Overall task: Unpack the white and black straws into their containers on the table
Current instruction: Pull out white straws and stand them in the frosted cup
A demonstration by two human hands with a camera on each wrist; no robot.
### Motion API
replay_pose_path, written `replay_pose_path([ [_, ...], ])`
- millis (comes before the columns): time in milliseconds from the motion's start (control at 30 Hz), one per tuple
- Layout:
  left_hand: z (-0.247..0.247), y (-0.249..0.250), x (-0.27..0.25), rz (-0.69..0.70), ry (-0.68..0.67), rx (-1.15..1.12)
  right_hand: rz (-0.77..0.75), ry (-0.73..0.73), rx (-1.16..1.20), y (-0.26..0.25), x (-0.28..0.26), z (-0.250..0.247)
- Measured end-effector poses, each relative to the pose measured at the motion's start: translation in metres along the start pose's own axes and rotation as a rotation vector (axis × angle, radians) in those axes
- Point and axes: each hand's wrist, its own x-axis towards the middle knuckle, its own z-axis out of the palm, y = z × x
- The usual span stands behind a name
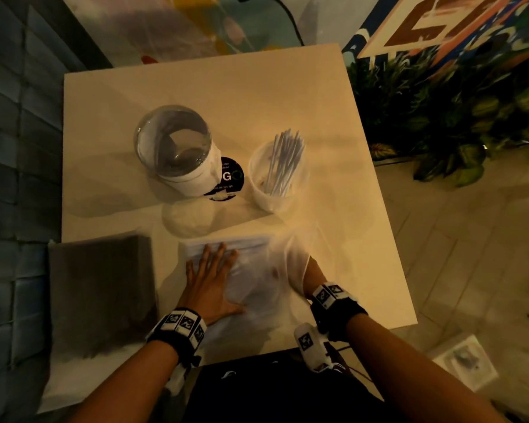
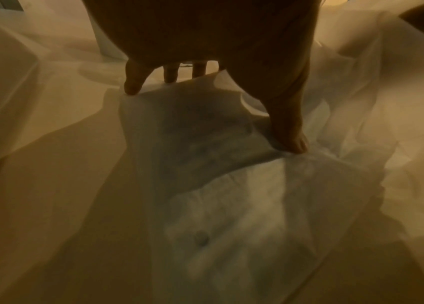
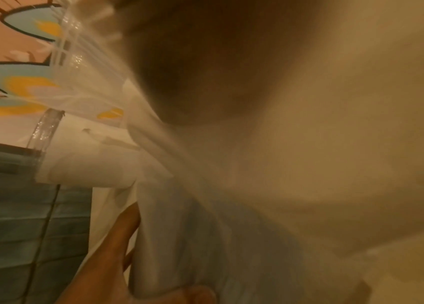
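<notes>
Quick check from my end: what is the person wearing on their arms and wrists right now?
Both forearms are bare, no sleeves. The left hand has a black wrist strap carrying white square tiles with black coded markers. The right wrist has a matching black strap with similar tiles, plus a white rounded camera pod bearing a marker and thin dark cables.

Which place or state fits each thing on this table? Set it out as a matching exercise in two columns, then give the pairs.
Things:
1. left hand
2. right hand
3. white straws
4. dark packet

Places or states:
A. standing in the small cup
B. inside the plastic bag
C. at the table's left edge
D. flat on the plastic bag

Pairs: 1-D, 2-B, 3-A, 4-C
</notes>
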Motion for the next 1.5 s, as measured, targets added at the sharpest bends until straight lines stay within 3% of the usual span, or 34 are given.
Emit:
replay_pose_path([
  [133,-0.001,0.003,-0.001,-0.01,-0.024,0.035,-0.08,0.012,-0.118,0.005,0.001,-0.008],
  [267,0.0,0.004,-0.002,-0.013,-0.037,0.051,-0.144,0.092,-0.071,0.008,-0.004,-0.027],
  [467,0.001,0.004,0.001,-0.016,-0.042,0.043,-0.163,0.037,-0.076,0.011,-0.005,-0.029],
  [667,0.001,0.005,0.002,-0.027,-0.057,0.046,-0.061,0.275,0.523,0.021,-0.007,-0.036],
  [767,0.0,0.006,0.004,-0.034,-0.068,0.054,0.039,0.249,0.924,0.021,-0.017,-0.034],
  [833,0.001,0.005,0.003,-0.029,-0.066,0.043,0.098,0.234,1.049,0.02,-0.026,-0.027],
  [1000,0.001,0.009,0.004,-0.046,-0.08,0.082,0.18,0.171,1.071,0.005,-0.028,0.001],
  [1167,0.001,0.01,0.005,-0.059,-0.109,0.121,0.074,0.21,0.739,-0.007,-0.013,0.006],
  [1500,0.002,0.01,0.006,-0.047,-0.09,0.109,0.157,0.209,0.743,-0.022,-0.009,0.002],
])
